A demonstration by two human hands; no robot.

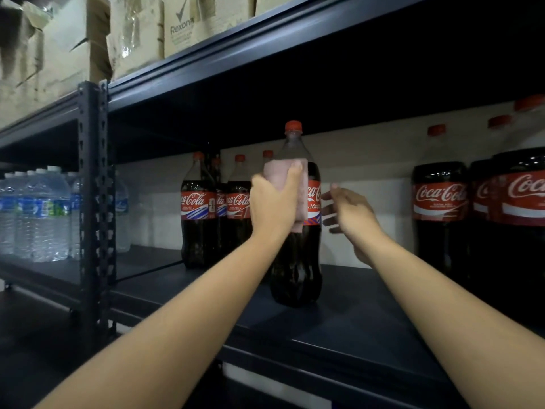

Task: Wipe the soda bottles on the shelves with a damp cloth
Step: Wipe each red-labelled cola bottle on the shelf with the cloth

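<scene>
A shop stockroom: dark metal shelving (91,172) carries rows of cola bottles (439,214), packs of water bottles (38,214), and taped cardboard cartons (182,25) stacked on top.

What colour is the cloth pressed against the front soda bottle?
Pale pink. The cloth shows in the head view, held by the left hand against the bottle.

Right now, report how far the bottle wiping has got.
Done: nothing shows which bottles are already wiped. In hand: the left hand presses the pink cloth against the front bottle, which stands alone near the shelf edge; the right hand is open beside it, not gripping. Left: possibly the bottles behind and the group at right.
</scene>
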